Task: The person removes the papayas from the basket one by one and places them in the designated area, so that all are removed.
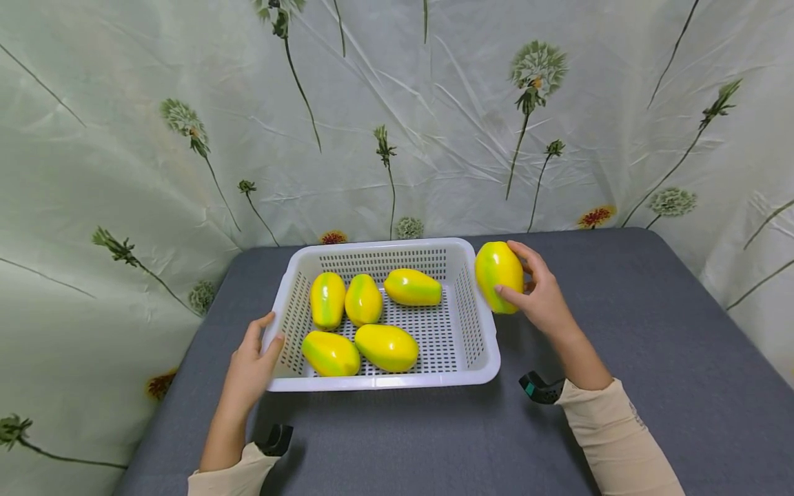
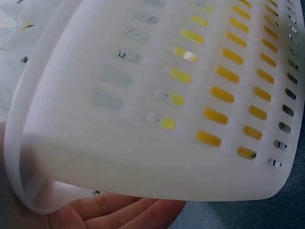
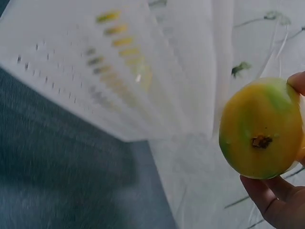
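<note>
A floral cloth (image 1: pixel 446 89) hangs behind a dark table (image 1: pixel 657 310) where a person's left hand (image 1: pixel 250 359) grips a white basket (image 1: pixel 384 381), thumb and fingers clamped on its rim. Five yellow fruits (image 1: pixel 387 348) lie inside, right of those fingers. A sixth fruit (image 1: pixel 494 272) sits pinched between the right hand's (image 1: pixel 544 303) thumb and fingers, the basket just to the fingers' left.

Fruit (image 1: pixel 496 275) yel, grn streaks; basket (image 1: pixel 384 381) wht; tbl (image 1: pixel 645 310) gry; backdrop (image 1: pixel 446 110) floral.
</note>
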`<action>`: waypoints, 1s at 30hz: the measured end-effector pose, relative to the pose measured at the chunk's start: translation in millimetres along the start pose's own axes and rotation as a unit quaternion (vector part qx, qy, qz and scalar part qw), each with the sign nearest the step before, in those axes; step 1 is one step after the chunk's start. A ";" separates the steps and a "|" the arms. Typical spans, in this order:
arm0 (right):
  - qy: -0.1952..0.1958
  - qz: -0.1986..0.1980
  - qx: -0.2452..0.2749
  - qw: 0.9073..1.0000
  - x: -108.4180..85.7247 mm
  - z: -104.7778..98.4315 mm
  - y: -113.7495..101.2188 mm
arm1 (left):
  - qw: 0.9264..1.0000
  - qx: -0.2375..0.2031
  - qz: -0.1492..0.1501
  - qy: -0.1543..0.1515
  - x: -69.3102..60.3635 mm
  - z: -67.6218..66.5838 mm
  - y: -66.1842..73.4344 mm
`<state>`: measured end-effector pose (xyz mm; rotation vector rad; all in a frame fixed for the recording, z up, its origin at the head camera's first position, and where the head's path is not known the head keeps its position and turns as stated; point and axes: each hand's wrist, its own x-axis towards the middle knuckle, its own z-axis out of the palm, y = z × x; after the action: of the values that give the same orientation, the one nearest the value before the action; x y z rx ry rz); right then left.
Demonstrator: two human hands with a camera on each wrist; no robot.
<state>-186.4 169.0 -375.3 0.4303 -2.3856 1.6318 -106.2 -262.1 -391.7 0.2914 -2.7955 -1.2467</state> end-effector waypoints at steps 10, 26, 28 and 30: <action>-0.020 0.072 -0.022 0.997 6.0 -6.2 38.4 | 1.000 0.007 0.001 0.002 -0.2 -0.7 0.2; -0.040 0.151 -0.065 0.986 12.9 -2.7 80.7 | 1.000 0.003 -0.003 -0.004 -0.6 -1.0 1.5; -0.040 0.155 -0.066 0.985 12.4 -2.1 83.1 | 1.000 0.003 -0.002 -0.006 -0.9 -1.1 1.9; -0.041 0.156 -0.065 0.985 12.3 -1.3 84.0 | 1.000 0.003 0.000 -0.007 -1.4 -1.3 2.4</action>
<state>-228.0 197.4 -443.6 0.1049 -2.7134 1.5886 -105.0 -261.2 -389.0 0.2851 -2.8108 -1.2466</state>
